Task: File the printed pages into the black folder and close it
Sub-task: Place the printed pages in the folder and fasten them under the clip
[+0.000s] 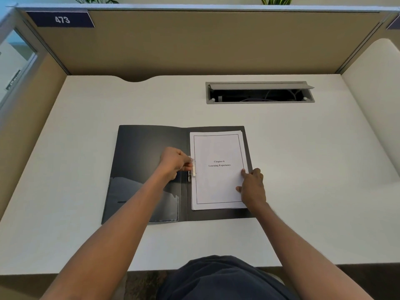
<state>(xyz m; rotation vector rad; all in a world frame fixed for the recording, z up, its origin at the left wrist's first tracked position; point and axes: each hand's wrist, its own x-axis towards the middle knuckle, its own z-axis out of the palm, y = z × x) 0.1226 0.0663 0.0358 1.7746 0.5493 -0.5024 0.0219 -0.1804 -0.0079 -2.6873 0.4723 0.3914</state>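
Observation:
The black folder (pixel 142 152) lies open flat on the white desk. A stack of printed pages (pixel 216 180), top sheet reading "Chapter 6 Learning Experience", rests on the folder's right half. My left hand (pixel 175 161) pinches the metal clip lever (pixel 193 168) at the spine, against the pages' left edge. At the pages' right edge, my right hand (pixel 252 187) grips the stack with thumb and fingers. A clear pocket (pixel 171 211) sits on the inside of the left cover.
The white desk (pixel 86 131) is walled by tan cubicle partitions on three sides. A grey cable tray (pixel 259 93) with its lid raised is set into the desk behind the folder. The desk's front edge runs just before my lap.

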